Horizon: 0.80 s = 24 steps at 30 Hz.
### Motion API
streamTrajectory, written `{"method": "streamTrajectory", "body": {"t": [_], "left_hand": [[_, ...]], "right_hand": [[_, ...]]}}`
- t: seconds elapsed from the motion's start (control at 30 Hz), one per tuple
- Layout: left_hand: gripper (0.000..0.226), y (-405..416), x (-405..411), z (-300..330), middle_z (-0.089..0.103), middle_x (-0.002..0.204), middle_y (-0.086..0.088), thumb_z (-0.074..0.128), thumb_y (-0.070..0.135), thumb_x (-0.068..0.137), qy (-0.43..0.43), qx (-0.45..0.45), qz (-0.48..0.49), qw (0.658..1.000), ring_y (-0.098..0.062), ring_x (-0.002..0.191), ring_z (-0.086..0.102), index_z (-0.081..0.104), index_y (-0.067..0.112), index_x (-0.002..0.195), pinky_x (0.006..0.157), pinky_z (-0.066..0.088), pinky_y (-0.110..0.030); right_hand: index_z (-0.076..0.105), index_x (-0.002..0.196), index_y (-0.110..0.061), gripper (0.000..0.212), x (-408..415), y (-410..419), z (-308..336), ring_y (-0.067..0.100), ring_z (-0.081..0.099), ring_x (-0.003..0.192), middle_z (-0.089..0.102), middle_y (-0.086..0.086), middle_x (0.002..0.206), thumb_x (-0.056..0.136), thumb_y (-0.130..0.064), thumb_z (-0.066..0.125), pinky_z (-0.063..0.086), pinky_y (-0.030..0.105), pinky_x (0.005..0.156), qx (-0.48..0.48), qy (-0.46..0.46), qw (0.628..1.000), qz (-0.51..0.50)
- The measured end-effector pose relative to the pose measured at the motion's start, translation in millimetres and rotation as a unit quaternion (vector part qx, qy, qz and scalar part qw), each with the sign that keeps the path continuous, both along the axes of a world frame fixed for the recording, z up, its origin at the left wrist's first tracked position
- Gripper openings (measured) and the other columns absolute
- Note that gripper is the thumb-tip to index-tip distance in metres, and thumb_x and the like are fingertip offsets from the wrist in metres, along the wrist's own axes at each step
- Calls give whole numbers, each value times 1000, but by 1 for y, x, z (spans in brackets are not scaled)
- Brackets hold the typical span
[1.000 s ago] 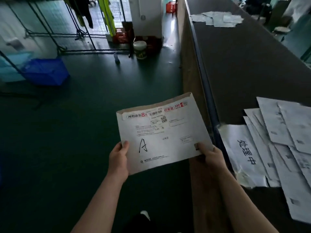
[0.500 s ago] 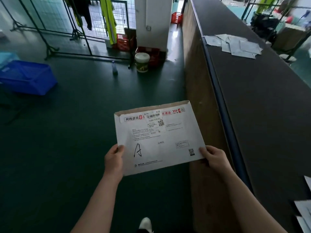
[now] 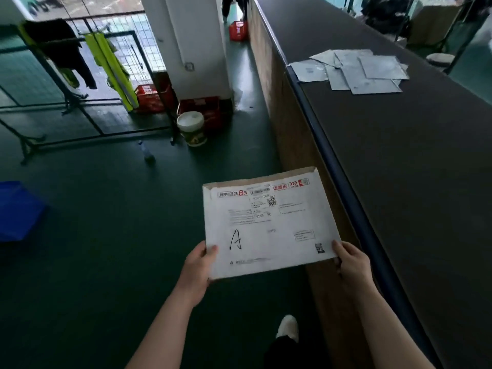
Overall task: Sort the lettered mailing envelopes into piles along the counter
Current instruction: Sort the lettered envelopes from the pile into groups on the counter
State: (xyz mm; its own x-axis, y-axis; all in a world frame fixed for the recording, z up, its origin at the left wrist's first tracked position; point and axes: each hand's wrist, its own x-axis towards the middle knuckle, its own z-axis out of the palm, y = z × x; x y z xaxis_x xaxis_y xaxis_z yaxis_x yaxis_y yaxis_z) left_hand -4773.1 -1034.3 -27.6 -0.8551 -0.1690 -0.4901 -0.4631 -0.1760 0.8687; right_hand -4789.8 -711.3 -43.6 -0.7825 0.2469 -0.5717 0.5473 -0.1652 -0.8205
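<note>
- Left hand [image 3: 199, 265] gripping the near left corner of a white rectangular paper mailing envelope [image 3: 269, 225], thumb lying on its printed face, other fingers hidden beneath.
- Right hand [image 3: 351, 262] gripping the near right corner of the same envelope, thumb on top at the edge, fingers curled under.
- Envelope held between both hands, roughly level and face up, in the air above the dark green floor [image 3: 93, 235] and beside the table's side panel, not touching the table.
- Handwritten black letter "A" just beyond the left hand's thumb; red-and-white printed banner, barcode and QR code along the far edge; brown inner flap showing at the far edge.
- Long dark-topped table [image 3: 426, 182] with a blue front edge and brown side panel, to the right of the right hand, stretching away.
- Loose pile of grey-white flat envelopes [image 3: 367, 73] on the table, well beyond the right hand, some overlapping, one corner reaching the blue edge.
- White plastic bucket with a green label [image 3: 192, 129] on the floor, far ahead of the left hand, just before red plastic crates [image 3: 202, 107].
- Yellow-green vest [image 3: 111, 67] and dark garments hanging on a black metal rack, further left and beyond.
- Blue plastic bin [image 3: 16, 211] on the floor, well left of the left hand.
- White shoe [image 3: 287, 327] on the floor below, between the two forearms.
</note>
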Motion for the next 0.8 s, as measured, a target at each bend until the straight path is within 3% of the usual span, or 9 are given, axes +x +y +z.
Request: {"method": "streamTrajectory", "body": {"t": [0.07, 0.17, 0.23, 0.3, 0.43, 0.63, 0.8], "left_hand": [[25, -4, -58, 11, 75, 115, -13, 46, 12, 107, -6, -9, -70, 998, -38, 99, 73, 59, 11, 129, 74, 61, -46], [22, -11, -114, 22, 75, 103, -15, 45, 10, 107, 8, -34, -23, 999, -31, 74, 72, 60, 14, 121, 57, 57, -37], [21, -26, -175, 12, 68, 86, -14, 45, 11, 106, 11, -76, -2, 997, -20, 54, 57, 61, 15, 120, 47, 45, -32], [21, -43, -226, 0, 57, 69, -10, 46, 14, 106, 10, -104, 5, 995, -16, 48, 44, 62, 15, 119, 44, 35, -29], [19, -78, -345, -31, 56, 66, -7, 47, 14, 106, 16, -102, 25, 994, -13, 46, 38, 63, 14, 115, 42, 31, -26], [20, -113, -531, -33, 62, 72, -7, 46, 17, 106, 10, -62, 12, 998, -12, 48, 40, 62, 11, 116, 42, 32, -26], [20, -112, -664, 0, 66, 79, -11, 45, 22, 107, 43, -70, -74, 994, -11, 53, 48, 64, 18, 114, 47, 39, -26]], "right_hand": [[70, 106, -16, 15, -63, -6, 9, 5, 57, 46, 64, 3, 76, 102, -27, 60, 49, 19, 43, -32, -12, 999, -22], [70, 110, -14, 20, -128, -23, 23, 8, 55, 50, 64, 3, 77, 102, -29, 60, 49, 22, 47, -49, 0, 999, -15], [72, 111, -15, 23, -194, -35, 25, 11, 55, 55, 66, 5, 81, 101, -32, 61, 49, 25, 52, -51, 5, 999, 10], [73, 108, -15, 22, -247, -46, 25, 10, 57, 56, 67, 4, 81, 100, -33, 62, 49, 25, 52, -26, 5, 999, 38], [72, 109, -16, 20, -365, -72, 14, 7, 62, 53, 72, 6, 88, 97, -31, 67, 47, 20, 46, 41, 2, 991, 128], [64, 117, -20, 17, -525, -112, 28, 16, 68, 69, 74, 10, 94, 101, -27, 62, 56, 28, 60, 132, -55, 967, 211], [70, 109, -21, 12, -610, -110, 38, 16, 62, 61, 72, 8, 82, 101, -26, 64, 50, 27, 53, 164, -3, 981, 103]]}}
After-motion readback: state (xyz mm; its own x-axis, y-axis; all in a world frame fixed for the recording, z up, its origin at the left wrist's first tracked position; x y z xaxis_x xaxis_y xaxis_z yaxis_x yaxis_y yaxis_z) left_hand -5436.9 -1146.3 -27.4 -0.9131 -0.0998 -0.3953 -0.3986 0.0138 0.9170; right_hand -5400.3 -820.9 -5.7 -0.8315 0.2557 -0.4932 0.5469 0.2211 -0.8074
